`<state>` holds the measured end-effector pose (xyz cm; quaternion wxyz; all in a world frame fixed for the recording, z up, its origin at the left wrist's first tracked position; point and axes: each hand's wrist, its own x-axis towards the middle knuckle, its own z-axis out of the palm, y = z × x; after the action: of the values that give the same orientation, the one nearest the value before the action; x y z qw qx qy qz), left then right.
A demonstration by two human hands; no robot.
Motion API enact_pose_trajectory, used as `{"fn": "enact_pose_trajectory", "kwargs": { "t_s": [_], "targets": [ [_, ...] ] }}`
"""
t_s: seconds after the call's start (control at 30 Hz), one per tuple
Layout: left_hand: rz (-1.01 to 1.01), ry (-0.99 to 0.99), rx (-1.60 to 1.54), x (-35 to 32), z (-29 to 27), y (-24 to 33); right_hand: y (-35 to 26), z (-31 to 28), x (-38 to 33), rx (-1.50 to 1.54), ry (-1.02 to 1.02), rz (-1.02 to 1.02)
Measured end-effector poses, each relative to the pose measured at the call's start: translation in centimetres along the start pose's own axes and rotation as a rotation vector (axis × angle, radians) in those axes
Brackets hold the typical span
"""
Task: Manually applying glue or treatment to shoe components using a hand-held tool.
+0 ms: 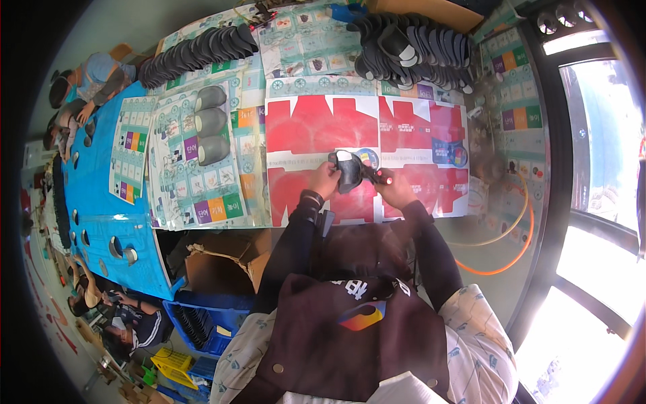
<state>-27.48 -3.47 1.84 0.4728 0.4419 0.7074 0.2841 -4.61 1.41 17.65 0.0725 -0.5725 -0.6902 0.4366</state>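
Note:
My left hand is closed round a dark grey curved shell piece with a pale oval patch at its top. On its right, my right hand grips a small dark hand tool with a red end, close to the shell piece. The tool's exact kind is hard to make out. Both hands are over a table covered with red-and-white printed sheets. Three similar grey shell pieces lie in a column on the patterned sheets to the left.
Dark shell pieces stand in nested rows at the back left and back right. A blue table with co-workers beside it is at left. Below it are an open cardboard box and a blue crate. An orange hose loops at right.

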Motion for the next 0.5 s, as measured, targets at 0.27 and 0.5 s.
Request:
{"fn": "enact_pose_trajectory", "kwargs": {
  "t_s": [0.27, 0.5],
  "targets": [
    [-0.081, -0.039, -0.181, -0.1, -0.2, 0.1, 0.3, -0.4, 0.1, -0.042, -0.127, -0.004],
    [-0.125, -0.064, -0.129, -0.7, -0.6, 1.2, 0.9, 0.0, -0.4, 0.01, -0.113, 0.002]
  ]
}}
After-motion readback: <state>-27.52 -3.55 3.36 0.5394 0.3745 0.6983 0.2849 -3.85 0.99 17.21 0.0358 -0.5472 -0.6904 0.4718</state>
